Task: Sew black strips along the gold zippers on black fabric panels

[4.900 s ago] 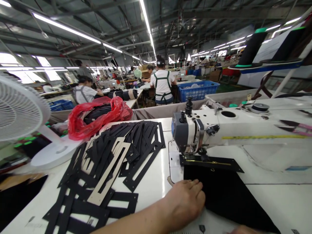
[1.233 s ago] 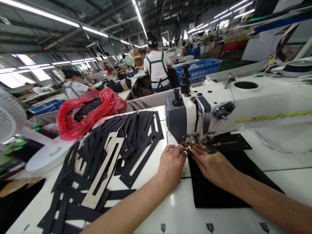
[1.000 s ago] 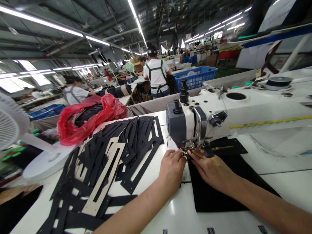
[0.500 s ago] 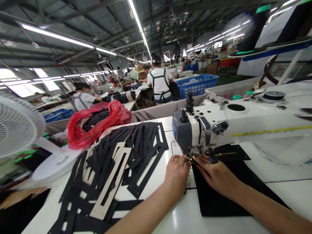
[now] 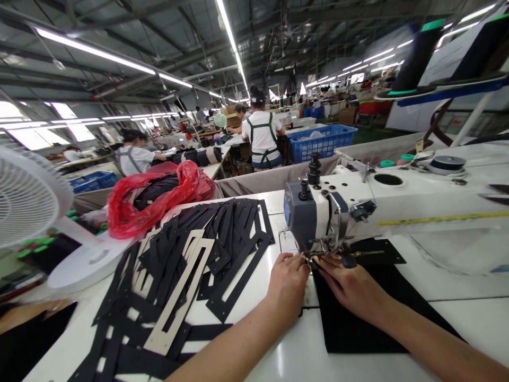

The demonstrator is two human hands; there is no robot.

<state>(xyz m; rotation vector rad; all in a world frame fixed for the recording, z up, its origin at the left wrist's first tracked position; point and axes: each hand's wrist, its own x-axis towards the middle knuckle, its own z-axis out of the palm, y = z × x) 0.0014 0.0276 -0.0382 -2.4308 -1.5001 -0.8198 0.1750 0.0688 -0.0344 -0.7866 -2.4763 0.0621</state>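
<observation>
Cloth (image 5: 358,329) lies flat toward the table's (image 5: 294,355) near edge, far left corner at machine (image 5: 393,197). Left hand (image 5: 289,284) and right hand (image 5: 353,286) almost meet there, fingers bunched, nearly closed; cannot tell if either pinches cloth. Frames (image 5: 159,262) heaped toward table's left edge.

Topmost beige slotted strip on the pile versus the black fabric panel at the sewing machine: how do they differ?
Colour: the beige slotted strip is pale, the black fabric panel dark.
Shape: the strip is narrow with a long cut-out; the panel is broader, with no cut-out visible.
Place: the strip lies on the pile; the panel lies partly beneath the right hand.
Shared: both look flat and thin.
</observation>
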